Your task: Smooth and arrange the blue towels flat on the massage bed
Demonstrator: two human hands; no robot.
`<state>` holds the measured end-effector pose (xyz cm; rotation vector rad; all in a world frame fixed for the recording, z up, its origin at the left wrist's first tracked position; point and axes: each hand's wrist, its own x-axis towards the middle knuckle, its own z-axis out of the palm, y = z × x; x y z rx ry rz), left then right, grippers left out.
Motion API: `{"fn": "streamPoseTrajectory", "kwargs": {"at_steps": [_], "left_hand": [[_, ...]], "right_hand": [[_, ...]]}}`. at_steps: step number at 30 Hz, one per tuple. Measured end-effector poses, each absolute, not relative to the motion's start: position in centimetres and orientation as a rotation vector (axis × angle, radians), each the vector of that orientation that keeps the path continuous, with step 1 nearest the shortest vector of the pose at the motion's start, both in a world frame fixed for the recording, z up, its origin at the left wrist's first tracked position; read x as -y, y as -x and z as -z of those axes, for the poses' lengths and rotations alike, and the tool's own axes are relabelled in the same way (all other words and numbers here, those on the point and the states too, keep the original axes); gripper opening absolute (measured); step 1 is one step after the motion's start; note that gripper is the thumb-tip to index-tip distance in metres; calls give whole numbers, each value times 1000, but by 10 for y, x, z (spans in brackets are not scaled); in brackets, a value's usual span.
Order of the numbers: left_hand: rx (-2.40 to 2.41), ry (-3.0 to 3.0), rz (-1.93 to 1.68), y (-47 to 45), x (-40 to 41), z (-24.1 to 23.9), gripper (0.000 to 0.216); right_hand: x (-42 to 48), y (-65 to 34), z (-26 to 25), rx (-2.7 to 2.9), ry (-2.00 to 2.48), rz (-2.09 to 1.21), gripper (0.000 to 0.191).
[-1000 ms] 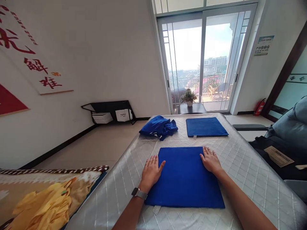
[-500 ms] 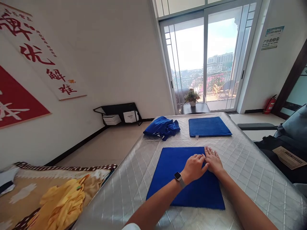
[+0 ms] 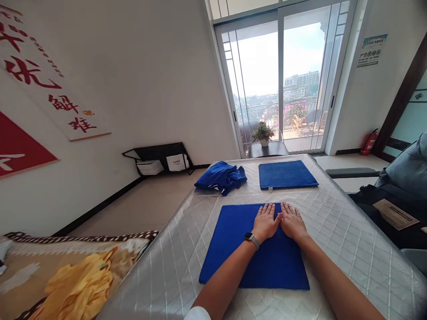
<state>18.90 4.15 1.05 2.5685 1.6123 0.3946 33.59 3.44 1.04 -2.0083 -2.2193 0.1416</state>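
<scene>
A blue cloth (image 3: 230,249), flat and roughly square, lies in front of me on a silvery quilted cover (image 3: 167,262). My left hand (image 3: 266,221) rests flat on its upper part, fingers stretched forward and thumb out to the right. Beside it, my right hand (image 3: 293,221) lies flat over the cloth's upper right corner, fingers extended. The thumbs meet or nearly meet. Neither hand grips anything. Beyond them are a second flat blue cloth (image 3: 287,174) with a small white tag and a crumpled heap of blue cloth (image 3: 220,177).
A yellow garment (image 3: 83,280) lies on a patterned blanket (image 3: 26,262) at the lower left. A chair (image 3: 267,150) with a potted plant (image 3: 263,132) stands past the far edge. Dark bags with a cardboard piece (image 3: 395,214) are at the right.
My left hand has come down from a raised, curled pose to lie flat on the cloth. My right hand stays near the corner. The view has shifted slightly to the right.
</scene>
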Motion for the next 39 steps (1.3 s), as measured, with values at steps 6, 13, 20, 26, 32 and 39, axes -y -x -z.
{"fn": "streamPoseTrajectory", "kwargs": {"at_steps": [6, 13, 20, 26, 32, 39], "left_hand": [[-1725, -2539, -332, -127, -43, -13, 72], [-1961, -2433, -328, -33, -43, -11, 71], [-2056, -2289, -420, 15, -49, 3, 83], [-2054, -2272, -425, 18, -50, 6, 87], [-2062, -2300, -443, 18, -49, 6, 86], [-2079, -2275, -423, 14, -46, 3, 88]], "right_hand": [[-35, -334, -11, 2217, 2014, -140, 66], [-34, -333, -12, 2226, 2049, -97, 65], [-34, -333, -11, 2238, 2049, -103, 65], [-33, -333, -13, 2244, 2039, -99, 65], [-22, -331, -17, 2263, 2011, -83, 66], [-15, -328, -15, 2253, 2070, -151, 70]]}}
